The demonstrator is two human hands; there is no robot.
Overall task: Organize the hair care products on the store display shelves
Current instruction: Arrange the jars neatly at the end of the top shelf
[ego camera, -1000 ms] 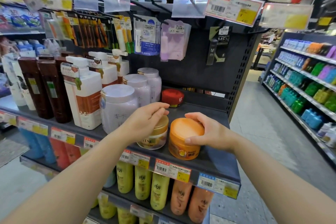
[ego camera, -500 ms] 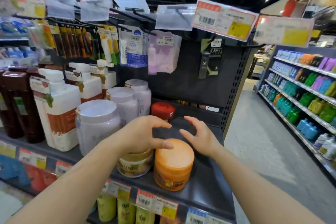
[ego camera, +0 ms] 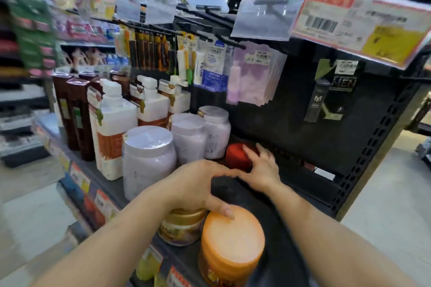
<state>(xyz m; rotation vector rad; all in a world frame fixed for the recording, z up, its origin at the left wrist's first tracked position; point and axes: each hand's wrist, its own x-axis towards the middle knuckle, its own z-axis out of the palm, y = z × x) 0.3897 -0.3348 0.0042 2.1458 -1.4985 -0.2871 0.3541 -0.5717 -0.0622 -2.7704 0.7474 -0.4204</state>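
**Reaching for the red jar at the back of the shelf**

A person faces a dark store shelf [ego camera: 275, 196], seen from a head-worn camera looking down along both bare forearms.

The right hand [ego camera: 262, 168] is stretched to the back of the shelf. Its fingers curl round the right side of a small red jar [ego camera: 235, 155], which stands just beside the rearmost of three pale lilac tubs [ego camera: 149, 158]. The jar is gripped but appears to sit on the shelf, not lifted.

The left hand [ego camera: 193, 186] rests over a gold-lidded jar [ego camera: 183, 225] near the front edge. Its fingers are loosely curved, and its thumb lies on the lid of an orange jar [ego camera: 232, 242] that stands touching the gold one. It seems to steady the pair, not to clasp either jar.

Tall white pump bottles [ego camera: 116, 128] and brown bottles [ego camera: 70, 109] stand further left. Hanging packets fill the pegs above. The picture is somewhat blurred.

The step in hand looks like fetching the stray red jar to join the other small jars. The next move likely calls for lifting it clear, drawing it forward across the bare stretch of shelf, and setting it upright beside the orange jar, label outward. The left hand may need to stay put so the front jars are not knocked off the edge.
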